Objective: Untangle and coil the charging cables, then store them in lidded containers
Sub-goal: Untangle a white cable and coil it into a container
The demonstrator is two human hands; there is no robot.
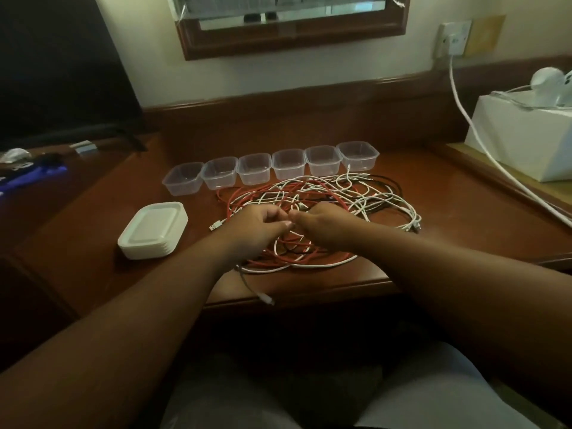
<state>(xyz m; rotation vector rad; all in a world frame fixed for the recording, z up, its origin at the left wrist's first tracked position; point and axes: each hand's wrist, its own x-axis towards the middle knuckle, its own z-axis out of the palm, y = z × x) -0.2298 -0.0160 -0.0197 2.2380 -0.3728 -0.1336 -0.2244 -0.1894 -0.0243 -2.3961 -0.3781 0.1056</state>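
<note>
Both hands, left [263, 226] and right [322, 222], pinch strands of the tangled cables [309, 205]. Six tubs [272, 168] stand empty, lids [153, 229] stacked. Nothing coiled yet.

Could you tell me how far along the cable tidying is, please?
Nothing is stored yet: six containers stand empty, lids stacked beside them. The left hand and right hand are working in the cable tangle. Untangling, coiling, storing and lidding all remain.

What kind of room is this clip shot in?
Probably a hotel room or bedroom, at a built-in wooden desk. A framed mirror hangs on the wall above it, a dark television stands at the left, and a wall socket has a cord plugged in.
</note>
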